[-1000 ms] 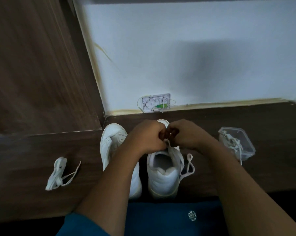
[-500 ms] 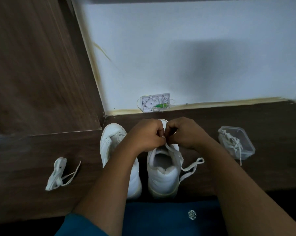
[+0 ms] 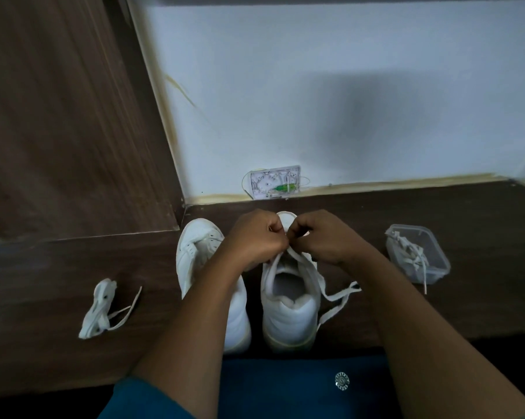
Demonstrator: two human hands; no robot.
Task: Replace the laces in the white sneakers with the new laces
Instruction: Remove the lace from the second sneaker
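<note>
Two white sneakers stand side by side on the dark wooden surface, toes toward the wall. The left sneaker [image 3: 194, 255] has no lace that I can see and is partly under my left forearm. Over the toe half of the right sneaker [image 3: 290, 309], my left hand [image 3: 252, 240] and my right hand [image 3: 324, 237] meet with curled fingers, each pinching the white lace [image 3: 335, 297]. The lace's loose end trails off the shoe's right side onto the wood. The eyelets are hidden under my hands.
A bundled white lace [image 3: 99, 309] lies on the wood to the left. A clear plastic box [image 3: 418, 254] with another white lace in it sits at the right. A small wall plate [image 3: 274, 182] is at the foot of the white wall. A wooden panel rises at left.
Both hands shifted a little toward the toe of the right sneaker. The loose lace end at the shoe's right side has been drawn out longer and lies flatter on the wood.
</note>
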